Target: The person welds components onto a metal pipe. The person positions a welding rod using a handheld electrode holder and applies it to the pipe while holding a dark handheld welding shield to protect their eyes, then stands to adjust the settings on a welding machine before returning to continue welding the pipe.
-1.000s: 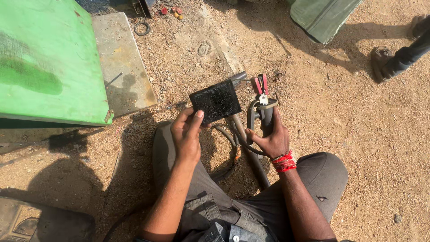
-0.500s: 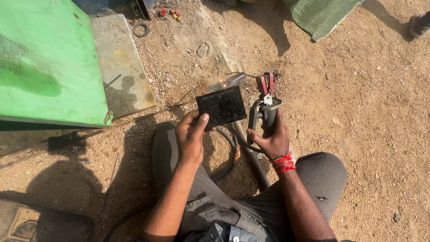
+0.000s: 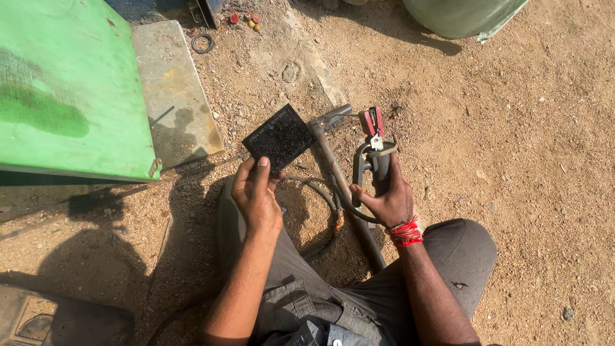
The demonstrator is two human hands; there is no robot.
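My left hand [image 3: 255,192] grips a small dark square plate [image 3: 279,138], speckled on its face, by its near corner and holds it tilted above the sandy ground. My right hand [image 3: 386,195], with a red thread band at the wrist, is closed on the grey handle of a welding electrode holder [image 3: 374,148] whose red jaws point away from me. A rusty metal rod [image 3: 343,189] lies on the ground between my hands, running from near my knee toward a grey clamp-like end. A dark cable [image 3: 318,192] loops beneath it.
A large green metal panel [image 3: 64,90] stands at the left beside a flat grey slab [image 3: 173,90]. A small ring [image 3: 203,43] and red bits [image 3: 245,19] lie at the top. A green container [image 3: 461,16] is at the top right. A dark case [image 3: 57,320] sits bottom left.
The dark plate has tilted and shifted a little, turning from a flat rectangle to a diamond angle in my left hand. The person's foot seen at the right edge is out of view.
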